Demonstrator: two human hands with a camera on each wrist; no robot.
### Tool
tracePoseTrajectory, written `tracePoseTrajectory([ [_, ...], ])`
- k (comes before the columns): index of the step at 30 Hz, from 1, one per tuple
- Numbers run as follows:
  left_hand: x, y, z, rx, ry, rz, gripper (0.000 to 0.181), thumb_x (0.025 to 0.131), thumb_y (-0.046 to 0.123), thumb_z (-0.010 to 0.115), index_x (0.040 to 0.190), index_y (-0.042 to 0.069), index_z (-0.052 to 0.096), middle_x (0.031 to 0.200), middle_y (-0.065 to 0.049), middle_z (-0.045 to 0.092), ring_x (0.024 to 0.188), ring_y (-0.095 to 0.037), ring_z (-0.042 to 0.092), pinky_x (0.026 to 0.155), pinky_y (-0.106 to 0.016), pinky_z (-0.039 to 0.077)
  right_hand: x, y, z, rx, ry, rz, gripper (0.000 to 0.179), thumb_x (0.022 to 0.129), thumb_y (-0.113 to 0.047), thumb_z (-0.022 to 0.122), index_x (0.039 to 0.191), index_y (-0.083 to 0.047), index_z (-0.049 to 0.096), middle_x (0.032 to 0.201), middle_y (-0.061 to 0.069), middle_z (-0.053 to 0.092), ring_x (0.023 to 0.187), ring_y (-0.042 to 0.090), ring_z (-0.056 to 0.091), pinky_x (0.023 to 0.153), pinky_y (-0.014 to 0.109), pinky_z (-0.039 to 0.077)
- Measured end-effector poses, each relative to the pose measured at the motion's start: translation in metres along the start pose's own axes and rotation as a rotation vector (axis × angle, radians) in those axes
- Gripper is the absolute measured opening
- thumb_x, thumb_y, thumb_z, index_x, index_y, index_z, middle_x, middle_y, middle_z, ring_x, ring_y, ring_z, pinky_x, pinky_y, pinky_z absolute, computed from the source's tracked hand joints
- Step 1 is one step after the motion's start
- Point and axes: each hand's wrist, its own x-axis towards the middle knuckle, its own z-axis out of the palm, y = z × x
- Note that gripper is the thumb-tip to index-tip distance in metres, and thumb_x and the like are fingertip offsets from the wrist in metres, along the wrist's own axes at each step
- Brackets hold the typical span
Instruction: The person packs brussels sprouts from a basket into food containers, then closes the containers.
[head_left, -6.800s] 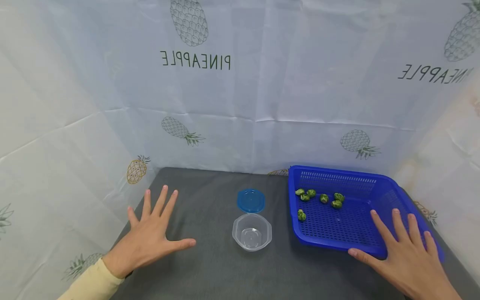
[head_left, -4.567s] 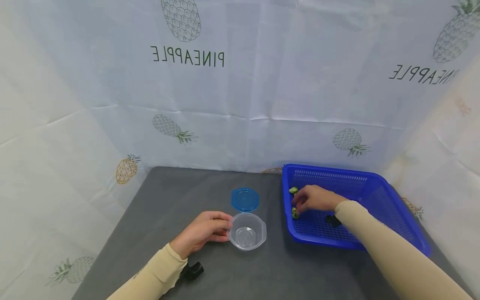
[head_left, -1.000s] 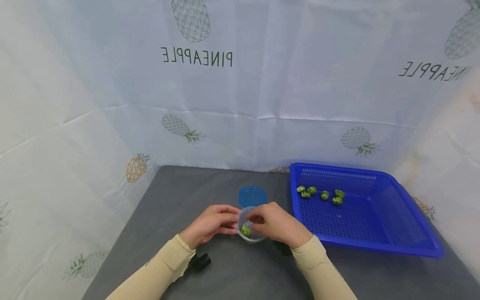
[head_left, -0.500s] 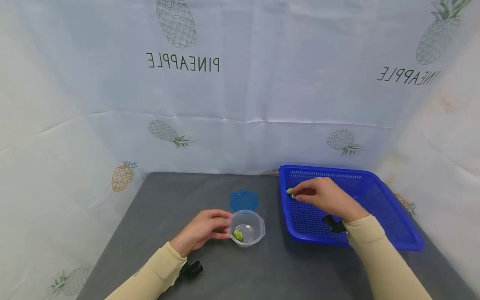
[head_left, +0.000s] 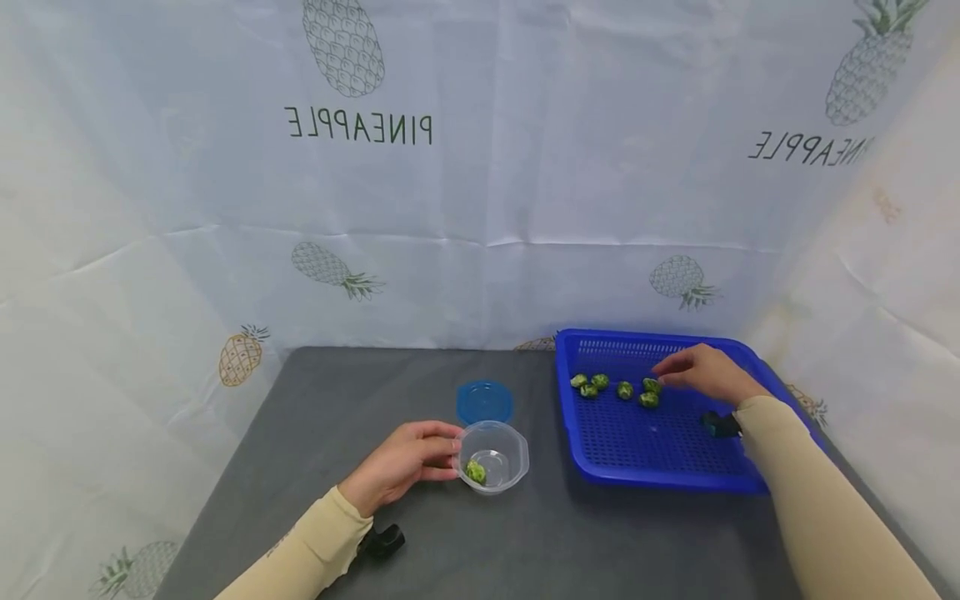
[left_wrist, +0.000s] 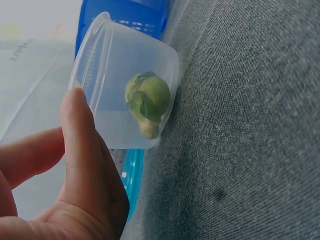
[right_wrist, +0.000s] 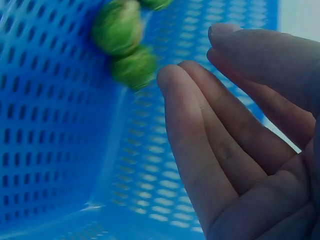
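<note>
My left hand (head_left: 408,458) holds a clear plastic container (head_left: 513,458) by its left side, thumb on the near wall and fingers at the rim. One Brussels sprout (left_wrist: 147,97) lies inside, at the container's bottom. Over the blue basket (head_left: 645,479), my right hand (head_left: 708,372) reaches down with bent fingers, thumb apart from them and nothing between. Its fingertips are right by a pair of Brussels sprouts (head_left: 648,400), also seen close up as green sprouts (right_wrist: 117,27) in the right wrist view. Several more sprouts (head_left: 600,382) lie in the basket's far left part.
A blue lid (head_left: 485,402) lies flat on the grey table (head_left: 375,383) just behind the container. White cloth (head_left: 480,192) printed with pineapples hangs at the back and on both sides. The basket's raised rim stands between the right hand and the container.
Earlier, the right hand brought one sprout from the basket into the container. Since half a second ago, it has moved right, from the left sprouts to the right pair. The left hand stays put.
</note>
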Motion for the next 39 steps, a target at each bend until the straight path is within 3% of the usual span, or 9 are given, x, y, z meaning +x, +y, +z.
tracePoseTrajectory([
  [7, 0.000, -0.003, 0.000, 0.003, -0.008, 0.007, 0.046, 0.104, 0.019, 0.073, 0.143, -0.004, 0.063, 0.102, -0.006, 0.072, 0.089, -0.013, 0.073, 0.086, -0.032, 0.068, 0.011, 0.019, 0.007, 0.034, -0.028, 0.055, 0.035, 0.104, -0.020, 0.072, 0.132, 0.003, 0.074, 0.130, 0.025, 0.075, 0.116, 0.041, 0.074, 0.100, 0.062, 0.060],
  [16, -0.001, -0.006, 0.001, -0.015, -0.004, -0.001, 0.044, 0.104, 0.018, 0.074, 0.141, -0.004, 0.065, 0.104, -0.008, 0.072, 0.087, -0.013, 0.072, 0.084, -0.031, 0.068, 0.022, 0.031, 0.010, 0.016, -0.049, 0.046, 0.036, 0.102, -0.024, 0.074, 0.127, 0.002, 0.077, 0.121, 0.021, 0.079, 0.109, 0.036, 0.077, 0.095, 0.057, 0.064],
  [26, 0.002, -0.005, 0.001, -0.013, -0.001, 0.005, 0.045, 0.102, 0.018, 0.075, 0.140, -0.004, 0.065, 0.107, -0.011, 0.072, 0.087, -0.013, 0.073, 0.084, -0.030, 0.068, 0.034, 0.031, 0.014, -0.004, -0.026, 0.075, 0.039, 0.099, -0.033, 0.078, 0.118, 0.000, 0.081, 0.109, 0.013, 0.083, 0.100, 0.029, 0.078, 0.089, 0.054, 0.065],
  [35, 0.004, -0.002, 0.000, -0.008, -0.007, 0.005, 0.044, 0.103, 0.017, 0.074, 0.141, -0.004, 0.064, 0.107, -0.010, 0.071, 0.087, -0.013, 0.072, 0.083, -0.030, 0.068, 0.030, 0.022, 0.013, 0.022, -0.026, 0.080, 0.036, 0.100, -0.024, 0.076, 0.121, 0.006, 0.078, 0.113, 0.021, 0.081, 0.103, 0.036, 0.078, 0.092, 0.057, 0.064],
  [39, 0.004, -0.001, 0.000, -0.006, -0.005, 0.003, 0.044, 0.103, 0.017, 0.074, 0.141, -0.004, 0.064, 0.108, -0.010, 0.071, 0.088, -0.013, 0.071, 0.084, -0.030, 0.068, 0.025, 0.023, 0.013, -0.015, -0.013, 0.057, 0.037, 0.100, -0.026, 0.077, 0.121, 0.005, 0.078, 0.116, 0.023, 0.080, 0.106, 0.041, 0.076, 0.091, 0.059, 0.063],
])
